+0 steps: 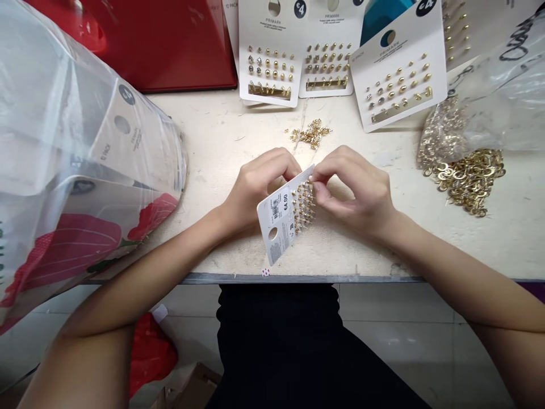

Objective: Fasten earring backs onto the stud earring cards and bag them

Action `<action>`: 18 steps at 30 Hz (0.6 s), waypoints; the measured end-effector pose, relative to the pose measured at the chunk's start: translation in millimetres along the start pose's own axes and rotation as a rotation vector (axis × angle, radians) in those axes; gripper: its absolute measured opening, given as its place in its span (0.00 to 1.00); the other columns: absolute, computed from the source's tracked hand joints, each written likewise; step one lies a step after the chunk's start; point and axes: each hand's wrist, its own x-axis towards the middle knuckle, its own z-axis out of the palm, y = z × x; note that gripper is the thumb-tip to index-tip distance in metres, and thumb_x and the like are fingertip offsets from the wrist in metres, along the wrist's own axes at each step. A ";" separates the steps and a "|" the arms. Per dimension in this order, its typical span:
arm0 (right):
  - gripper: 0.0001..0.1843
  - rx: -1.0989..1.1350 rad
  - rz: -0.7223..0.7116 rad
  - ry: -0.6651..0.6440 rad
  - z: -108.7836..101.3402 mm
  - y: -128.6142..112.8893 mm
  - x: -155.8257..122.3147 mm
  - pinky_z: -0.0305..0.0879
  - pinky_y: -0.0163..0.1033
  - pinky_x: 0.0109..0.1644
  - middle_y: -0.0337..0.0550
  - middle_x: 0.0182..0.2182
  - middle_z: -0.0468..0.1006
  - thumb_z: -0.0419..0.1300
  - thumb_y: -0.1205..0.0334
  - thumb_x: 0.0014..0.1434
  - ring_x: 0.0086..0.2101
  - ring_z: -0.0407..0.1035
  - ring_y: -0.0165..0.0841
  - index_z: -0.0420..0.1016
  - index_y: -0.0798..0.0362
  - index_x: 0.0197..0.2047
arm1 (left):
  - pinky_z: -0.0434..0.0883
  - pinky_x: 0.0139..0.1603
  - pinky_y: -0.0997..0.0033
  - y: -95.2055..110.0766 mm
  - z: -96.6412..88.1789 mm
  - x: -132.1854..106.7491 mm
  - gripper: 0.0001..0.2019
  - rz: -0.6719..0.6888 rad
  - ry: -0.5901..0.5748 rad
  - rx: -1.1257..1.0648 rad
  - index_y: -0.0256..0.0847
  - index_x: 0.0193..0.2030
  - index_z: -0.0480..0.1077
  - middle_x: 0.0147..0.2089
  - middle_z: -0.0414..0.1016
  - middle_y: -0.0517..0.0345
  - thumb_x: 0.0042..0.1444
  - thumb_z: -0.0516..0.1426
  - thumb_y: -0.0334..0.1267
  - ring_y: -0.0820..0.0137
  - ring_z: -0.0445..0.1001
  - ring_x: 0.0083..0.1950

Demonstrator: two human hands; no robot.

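Around and under the raised card [287, 216], a pale table [213, 119] is seen. To the card's left, a large clear bag [76, 62] is placed, through which printed cards are made out. Beyond the card and to its left, part of a red box [170, 45] is shown; well to its right, a clear sack [498, 113] is set down, with gold pieces visible inside.

The card is held up at a tilt between the two hands, with its back and price label turned towards the wearer. Its far part is gripped by the left hand [266, 176], whose fingertips are partly hidden behind it. At the card's far right edge, the thumb and forefinger of the right hand [357, 184] are brought almost together beside the posts; whether a small part is pinched there cannot be told.

Beyond the card, three filled cards [400, 74] are laid face up, each with rows of studs and hoops in place; by appearance these are finished on the front.

Well to the card's right, a pile of gold hoops [468, 176] is left loose. Just beyond the card, a small heap of gold bits [313, 134] is also left unused.

On the card itself, several rows of posts [303, 207] are already set through the back, so it is judged well advanced. Whether any place is left unfilled, or any post uncapped, cannot be made out.
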 end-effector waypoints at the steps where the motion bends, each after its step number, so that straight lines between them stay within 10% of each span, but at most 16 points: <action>1: 0.11 0.008 0.008 -0.005 0.4 -0.1 0.0 0.67 0.40 0.33 0.41 0.31 0.69 0.53 0.78 0.62 0.31 0.66 0.31 0.67 0.52 0.38 | 0.67 0.32 0.76 -0.5 0.1 0.0 0.11 -0.004 -0.004 0.002 0.37 0.31 0.63 0.31 0.73 0.57 0.61 0.60 0.34 0.76 0.70 0.33; 7: 0.09 0.066 0.034 -0.074 -4.7 7.7 -0.7 0.73 0.47 0.43 0.45 0.38 0.71 0.55 0.70 0.65 0.40 0.70 0.38 0.66 0.51 0.48 | 0.63 0.27 0.78 -1.6 1.7 3.7 0.15 -0.223 0.019 -0.102 0.38 0.29 0.65 0.29 0.70 0.60 0.60 0.62 0.43 0.78 0.67 0.29; 12: 0.53 0.170 -0.079 -0.277 -7.0 12.0 -1.3 0.52 0.61 0.71 0.55 0.67 0.54 0.65 0.40 0.60 0.68 0.49 0.49 0.37 0.48 0.74 | 0.62 0.23 0.77 -9.2 2.1 8.5 0.22 -0.395 0.118 -0.361 0.38 0.27 0.62 0.26 0.67 0.63 0.55 0.64 0.53 0.79 0.62 0.25; 18: 0.47 0.183 -0.127 -0.248 -2.3 8.1 -3.4 0.59 0.56 0.66 0.55 0.62 0.58 0.61 0.49 0.66 0.63 0.55 0.47 0.35 0.48 0.76 | 0.61 0.22 0.74 -6.7 3.0 11.3 0.25 -0.457 -0.018 -0.507 0.40 0.26 0.60 0.24 0.62 0.63 0.54 0.64 0.57 0.78 0.59 0.24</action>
